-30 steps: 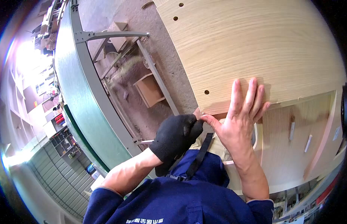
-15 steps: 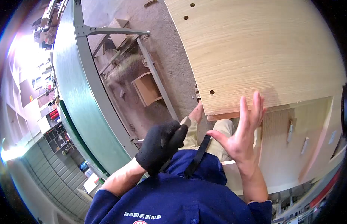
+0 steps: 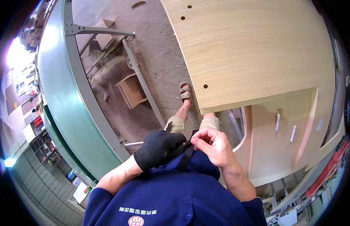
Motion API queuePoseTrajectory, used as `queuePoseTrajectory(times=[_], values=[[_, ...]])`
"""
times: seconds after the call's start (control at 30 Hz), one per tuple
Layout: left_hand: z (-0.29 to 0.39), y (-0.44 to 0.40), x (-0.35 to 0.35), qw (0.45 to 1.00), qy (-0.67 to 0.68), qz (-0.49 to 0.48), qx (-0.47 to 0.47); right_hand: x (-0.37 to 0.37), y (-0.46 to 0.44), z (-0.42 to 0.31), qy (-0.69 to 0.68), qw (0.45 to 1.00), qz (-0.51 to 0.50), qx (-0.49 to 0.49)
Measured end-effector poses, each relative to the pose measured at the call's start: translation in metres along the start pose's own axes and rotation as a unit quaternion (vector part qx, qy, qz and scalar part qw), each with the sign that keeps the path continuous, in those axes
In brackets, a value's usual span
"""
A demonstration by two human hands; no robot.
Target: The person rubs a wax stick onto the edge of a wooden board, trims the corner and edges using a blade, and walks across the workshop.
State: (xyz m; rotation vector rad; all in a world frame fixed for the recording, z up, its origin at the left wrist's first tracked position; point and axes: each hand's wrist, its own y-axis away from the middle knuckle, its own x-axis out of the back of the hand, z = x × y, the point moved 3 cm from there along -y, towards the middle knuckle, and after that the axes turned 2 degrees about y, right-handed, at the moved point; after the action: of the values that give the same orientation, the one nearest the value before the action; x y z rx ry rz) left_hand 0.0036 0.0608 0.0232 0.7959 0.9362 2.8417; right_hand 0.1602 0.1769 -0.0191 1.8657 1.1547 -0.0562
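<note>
My left hand (image 3: 160, 148), in a black glove, is closed in front of my waist. A short dark piece (image 3: 169, 127) sticks up beside it, and I cannot tell what it belongs to. Bare, my right hand (image 3: 214, 147) is pinched close to the gloved knuckles, above the black strap (image 3: 186, 158) that lies over my dark blue shirt (image 3: 163, 192). What its fingertips hold, if anything, is too small to make out. Beyond both hands stands a light wood panel (image 3: 254, 52) with several dark round holes along its edge.
A green-topped bench (image 3: 65, 94) with a grey metal frame runs along the left. Under it lies a brown open box (image 3: 132, 91) on the dusty floor. At the right, a lower wood board (image 3: 274, 147) carries two white stick-like pieces. My sandalled foot (image 3: 185, 92) is near the panel.
My right hand has come down from the panel's edge, going from spread fingers to a pinch beside the glove. The grey tip at my left hand no longer shows. The view has shifted slightly.
</note>
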Motion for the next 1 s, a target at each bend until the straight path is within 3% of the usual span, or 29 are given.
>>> queuePoseTrajectory(times=[0.13,0.23,0.3,0.37,0.4,0.5,0.53,0.63,0.67,0.77,0.9,1.0], values=[[-0.004,0.009,0.000,0.999,0.013,-0.044,0.000,-0.004,0.004,0.007,0.020,0.998,-0.024,-0.062],[-0.012,0.017,0.002,0.997,0.003,-0.083,0.012,-0.002,0.006,0.013,0.063,0.996,-0.049,-0.044],[-0.025,0.027,0.006,0.997,-0.002,-0.071,0.024,0.010,0.009,0.022,-0.027,0.998,-0.023,-0.044],[-0.041,0.036,0.011,0.999,-0.005,-0.028,0.038,0.024,0.013,0.000,0.023,1.000,0.017,-0.005],[-0.046,0.040,0.015,0.995,-0.013,-0.023,0.097,0.029,0.014,0.003,0.097,0.995,0.036,0.007],[-0.057,0.045,0.020,0.992,-0.041,0.050,0.110,0.022,0.006,0.019,0.265,0.960,0.081,0.035],[-0.059,0.044,0.018,0.991,-0.033,0.058,0.112,0.017,0.002,0.021,0.330,0.942,0.061,0.003],[-0.052,0.034,0.009,0.977,0.084,0.087,0.174,0.007,-0.013,0.042,0.512,0.834,0.103,0.178],[-0.050,0.031,0.004,0.976,0.110,0.087,0.169,0.003,-0.010,0.043,0.617,0.760,0.115,0.169],[-0.039,0.014,-0.013,0.971,0.162,0.090,0.148,0.002,0.006,0.020,0.481,0.829,0.150,0.242],[0.010,-0.030,-0.009,0.983,0.123,0.121,0.055,0.003,0.009,-0.009,0.564,0.706,0.191,0.385],[0.023,-0.056,-0.013,0.982,0.106,0.156,-0.008,0.013,-0.001,-0.002,0.540,0.704,0.200,0.416]])
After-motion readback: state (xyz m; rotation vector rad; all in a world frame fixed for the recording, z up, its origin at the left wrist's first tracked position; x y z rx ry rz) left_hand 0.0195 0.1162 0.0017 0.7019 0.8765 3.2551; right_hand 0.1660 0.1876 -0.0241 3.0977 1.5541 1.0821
